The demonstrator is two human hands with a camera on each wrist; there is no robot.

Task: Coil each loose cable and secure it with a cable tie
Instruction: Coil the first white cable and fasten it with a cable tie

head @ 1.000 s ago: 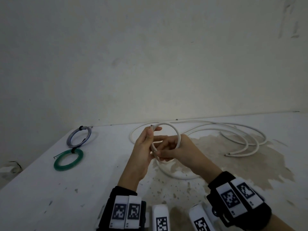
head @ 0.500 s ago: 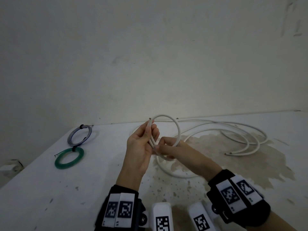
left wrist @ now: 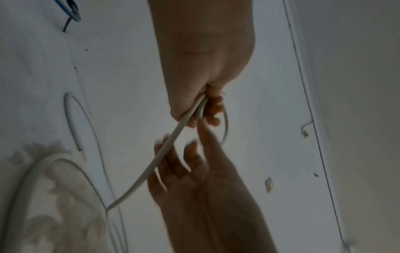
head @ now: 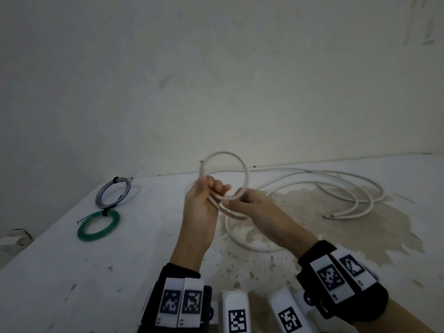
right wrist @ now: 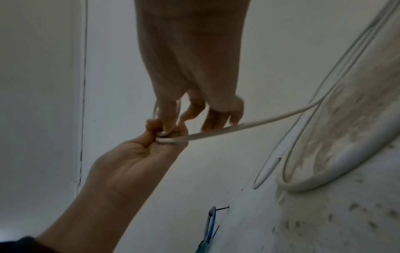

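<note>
1. Head view, nearest: black wrist bands with white coded tags [head: 332, 277] sit at the bottom edge, above a stained white desk [head: 72, 272].
2. Just beyond, the left hand [head: 200, 207] has its grip closed around the white cable [head: 245, 175], pinching the crossing of a raised loop, the cut end poking up above the fingers.
3. Right hand [head: 259, 212] sits just right of it, fingers loosely extended along the loop's lower strand; the left wrist view shows them touching it, not curled round it.
4. Farther right, the remaining cable trails in wide loose curves over the desk's brown stain.
5. Far left, a green coil [head: 98, 225] and a blue-grey coil [head: 113, 192] lie tied, touching each other.
</note>
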